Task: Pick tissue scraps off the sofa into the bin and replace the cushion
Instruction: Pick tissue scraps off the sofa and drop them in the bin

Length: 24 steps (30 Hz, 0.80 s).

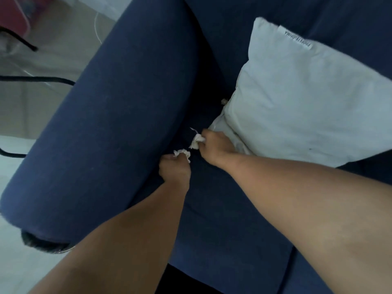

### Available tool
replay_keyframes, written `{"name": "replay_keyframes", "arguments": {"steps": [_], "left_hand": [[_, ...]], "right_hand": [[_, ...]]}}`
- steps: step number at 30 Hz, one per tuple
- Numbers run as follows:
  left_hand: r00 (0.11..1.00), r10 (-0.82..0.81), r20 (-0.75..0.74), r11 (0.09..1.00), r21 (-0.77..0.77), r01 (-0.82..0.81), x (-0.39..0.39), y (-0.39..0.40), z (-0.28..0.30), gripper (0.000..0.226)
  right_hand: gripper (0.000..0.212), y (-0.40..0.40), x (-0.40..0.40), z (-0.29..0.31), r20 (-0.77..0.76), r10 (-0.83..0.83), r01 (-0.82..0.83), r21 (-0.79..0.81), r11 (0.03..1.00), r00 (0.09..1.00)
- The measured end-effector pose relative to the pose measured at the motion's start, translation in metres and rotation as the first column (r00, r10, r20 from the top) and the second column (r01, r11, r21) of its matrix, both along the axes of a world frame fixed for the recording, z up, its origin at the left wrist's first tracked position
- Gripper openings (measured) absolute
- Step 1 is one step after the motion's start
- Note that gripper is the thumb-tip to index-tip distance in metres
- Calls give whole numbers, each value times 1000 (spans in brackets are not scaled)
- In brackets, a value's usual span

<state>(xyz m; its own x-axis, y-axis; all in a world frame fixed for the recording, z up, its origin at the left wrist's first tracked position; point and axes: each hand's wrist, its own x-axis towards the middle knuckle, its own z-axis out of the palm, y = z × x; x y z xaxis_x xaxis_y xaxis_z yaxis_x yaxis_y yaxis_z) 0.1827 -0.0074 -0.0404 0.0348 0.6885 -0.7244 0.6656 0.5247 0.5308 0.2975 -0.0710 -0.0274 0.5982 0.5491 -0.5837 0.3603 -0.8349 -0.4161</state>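
Observation:
Both my hands reach down onto the seat of a dark blue sofa (222,209). My left hand (175,169) is closed around a crumpled white tissue scrap (182,153) beside the armrest. Just right of it, my right hand (214,146) pinches another white tissue scrap (196,141) at the corner of a pale grey cushion (307,96). The cushion leans against the backrest on the right. A small beige scrap (224,101) peeks out at the cushion's left edge, in the gap by the armrest. No bin is in view.
The thick blue armrest (118,115) runs along the left of my hands. Beyond it is pale floor (42,60) with black cables (31,78) and a red object (14,18) at top left. A dark round thing (42,244) sits under the armrest's near end.

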Motion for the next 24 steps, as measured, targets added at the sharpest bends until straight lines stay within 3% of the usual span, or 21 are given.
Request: {"name": "replay_keyframes", "arguments": {"steps": [6,17,24], "left_hand": [[995,-66,-75,998,-15,65,-52,-13,35,14],[985,-18,-171,994,-106,0,-197,-23,57,14],[974,129,-188,988,-63,-143,-319,11,56,14]], "right_hand": [[12,-11,-41,45,50,64,-60,-67,996,997],[13,-4,-171,78,1,210,-207,-176,962,978],[16,39,-287,71,-69,326,-333,-230,914,943]]}}
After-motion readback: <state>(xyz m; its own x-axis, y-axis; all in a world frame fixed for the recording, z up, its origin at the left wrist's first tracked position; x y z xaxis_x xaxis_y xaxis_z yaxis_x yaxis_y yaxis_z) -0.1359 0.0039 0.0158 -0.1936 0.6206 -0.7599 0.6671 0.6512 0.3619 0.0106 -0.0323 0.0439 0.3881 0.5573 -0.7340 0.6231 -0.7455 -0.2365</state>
